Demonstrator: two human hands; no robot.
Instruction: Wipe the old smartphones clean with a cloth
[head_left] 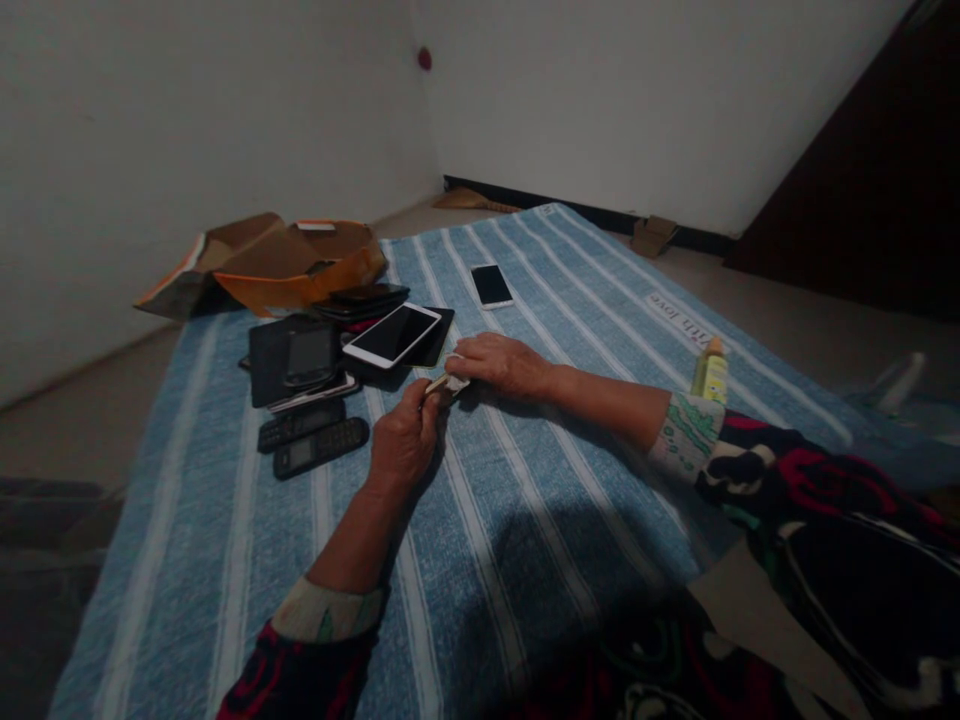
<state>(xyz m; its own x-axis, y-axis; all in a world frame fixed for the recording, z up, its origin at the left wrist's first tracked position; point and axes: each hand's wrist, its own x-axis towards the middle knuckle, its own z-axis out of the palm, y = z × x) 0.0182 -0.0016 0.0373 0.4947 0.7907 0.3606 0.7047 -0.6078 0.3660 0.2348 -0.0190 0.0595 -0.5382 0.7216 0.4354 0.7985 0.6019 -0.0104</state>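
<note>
My left hand [403, 435] is closed around one end of a thin, flat phone [436, 385], seen nearly edge-on with a pale golden rim. Over its other end lies my right hand [501, 364], its fingers closed on a crumpled white cloth [456, 372] pressed against the phone. Most of the phone's face is hidden by my fingers. Just beyond, a white phone with a dark screen [394, 335] rests on a darker flat device. Another white phone [492, 286] lies alone farther back.
Left of my hands are two black keypad phones [321, 447] and a pile of dark devices [289, 350]. An open, torn cardboard box [300, 270] sits behind them. A yellow-green bottle [710, 372] stands beside my right sleeve. Everything rests on a blue striped cloth [480, 600].
</note>
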